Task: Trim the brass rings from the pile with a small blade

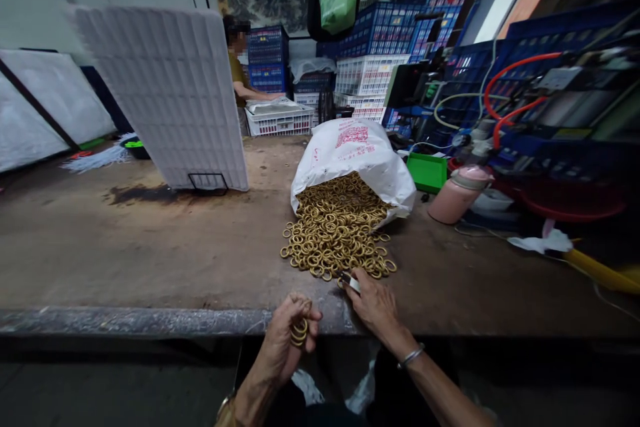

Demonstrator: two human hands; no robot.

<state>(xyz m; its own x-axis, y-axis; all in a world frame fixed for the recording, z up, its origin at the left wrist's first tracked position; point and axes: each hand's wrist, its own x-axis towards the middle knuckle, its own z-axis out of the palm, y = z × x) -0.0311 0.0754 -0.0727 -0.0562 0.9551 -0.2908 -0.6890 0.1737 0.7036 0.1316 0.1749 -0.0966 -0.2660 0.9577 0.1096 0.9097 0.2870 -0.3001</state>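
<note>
A white sack [357, 154] lies on its side on the brown workbench [150, 247], spilling a heap of brass rings [335, 227] toward me. My left hand [290, 340] is at the bench's front edge, fingers curled round a small stack of brass rings [300, 332]. My right hand [373, 304] rests on the bench just right of it, at the near edge of the heap, pinching a small dark and white tool [350, 280] that touches the rings.
A white moulded tray [170, 94] stands upright on a wire stand at the back left. A pink cylinder [457, 194], a green box [427, 172], red hoses and machinery crowd the right. Another person [240, 67] works behind at stacked crates.
</note>
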